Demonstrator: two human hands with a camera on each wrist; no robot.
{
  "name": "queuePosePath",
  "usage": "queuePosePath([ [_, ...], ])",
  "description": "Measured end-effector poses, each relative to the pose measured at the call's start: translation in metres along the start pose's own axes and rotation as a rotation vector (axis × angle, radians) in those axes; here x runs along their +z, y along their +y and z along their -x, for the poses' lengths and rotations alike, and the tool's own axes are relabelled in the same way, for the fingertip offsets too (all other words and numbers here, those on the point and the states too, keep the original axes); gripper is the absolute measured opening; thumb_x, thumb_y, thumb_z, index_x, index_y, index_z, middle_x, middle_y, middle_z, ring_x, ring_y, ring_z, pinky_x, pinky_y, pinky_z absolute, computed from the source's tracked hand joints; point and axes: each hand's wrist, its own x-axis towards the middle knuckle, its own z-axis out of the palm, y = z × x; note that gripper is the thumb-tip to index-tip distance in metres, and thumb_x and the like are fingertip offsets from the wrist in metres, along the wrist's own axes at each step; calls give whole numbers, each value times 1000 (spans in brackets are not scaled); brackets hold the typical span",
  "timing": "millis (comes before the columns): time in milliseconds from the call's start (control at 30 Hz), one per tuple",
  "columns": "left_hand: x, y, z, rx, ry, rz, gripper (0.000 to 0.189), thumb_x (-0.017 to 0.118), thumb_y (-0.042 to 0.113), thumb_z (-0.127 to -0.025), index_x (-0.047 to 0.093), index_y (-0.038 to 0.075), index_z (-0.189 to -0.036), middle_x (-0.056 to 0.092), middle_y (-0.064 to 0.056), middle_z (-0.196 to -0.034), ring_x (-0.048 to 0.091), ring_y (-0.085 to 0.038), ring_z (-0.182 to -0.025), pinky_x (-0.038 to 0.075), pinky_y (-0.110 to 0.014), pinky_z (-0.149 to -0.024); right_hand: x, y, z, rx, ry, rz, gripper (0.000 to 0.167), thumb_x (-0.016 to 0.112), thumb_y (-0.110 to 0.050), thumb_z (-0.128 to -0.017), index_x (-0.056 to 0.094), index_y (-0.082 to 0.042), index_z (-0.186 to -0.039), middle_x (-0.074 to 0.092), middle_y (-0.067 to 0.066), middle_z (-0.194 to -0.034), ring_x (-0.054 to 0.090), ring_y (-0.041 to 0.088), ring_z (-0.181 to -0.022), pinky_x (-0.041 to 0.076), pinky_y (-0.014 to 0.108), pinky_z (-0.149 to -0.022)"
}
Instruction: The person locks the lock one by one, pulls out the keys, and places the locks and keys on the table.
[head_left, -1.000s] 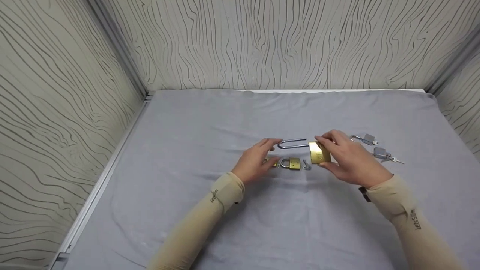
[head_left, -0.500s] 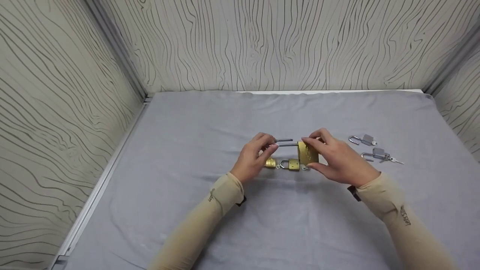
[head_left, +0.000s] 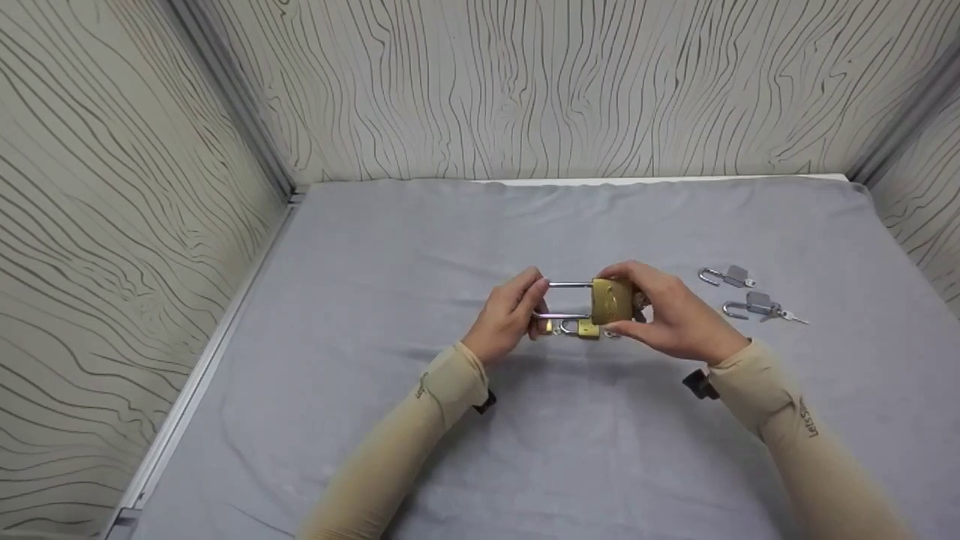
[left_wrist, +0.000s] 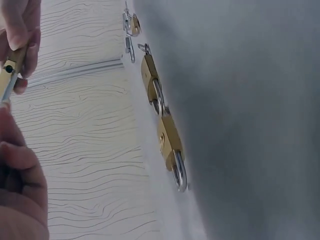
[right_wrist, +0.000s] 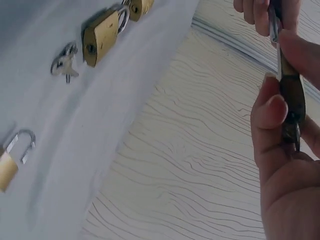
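The count is one large brass padlock (head_left: 612, 301), two smaller brass padlocks (left_wrist: 172, 137) and two grey padlocks (head_left: 739, 275) — five altogether. One left hand (head_left: 502, 316) and one right hand (head_left: 673, 309) make two, along with two beige sleeves (head_left: 409, 442), two dark wrist pieces (head_left: 699, 384) and one grey cloth (head_left: 360, 262). Keys (right_wrist: 64, 64) number more than one — too small and overlapped for an exact count.

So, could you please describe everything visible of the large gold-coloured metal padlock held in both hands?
The large gold-coloured padlock looks metallic, with a blocky, faintly marked body and a long, shiny silver shackle. It is held sideways above the grey cloth, shackle towards the person's left. Both shackle legs appear to meet the body; whether it is latched cannot be told. The left hand grips the shackle's bent end, the right hand the body.
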Motion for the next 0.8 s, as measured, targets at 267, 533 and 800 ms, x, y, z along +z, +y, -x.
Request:
queuePosePath([
  [267, 2, 2, -1, 49, -5, -13, 35, 39, 29, -114, 48, 2, -93, 49, 2, -68, 44, -9, -52, 38, -23, -48, 9, 0, 1, 88, -63, -187, 58, 80, -13, -93, 53, -14, -144, 68, 3, -112, 63, 14, -87, 57, 27, -70],
  [533, 8, 4, -1, 103, 26, -71, 32, 38, 23, -114, 47, 2, -93, 46, 1, -73, 44, -8, -63, 38, -22, -57, 19, -1, -5, 83, -2, -282, 48, 75, -7, -95, 59, -11, -140, 68, 6, -113, 63, 16, -88, 58, 29, -68],
  [800, 10, 0, -1, 136, 69, -102, 29, 38, 17, -114, 44, 4, -89, 45, 2, -72, 42, -7, -62, 37, -21, -58, 31, 3, -9, -2, 51, -324, 55, 75, 1, -92, 60, -11, -143, 69, 6, -105, 62, 13, -82, 56, 25, -65],
])
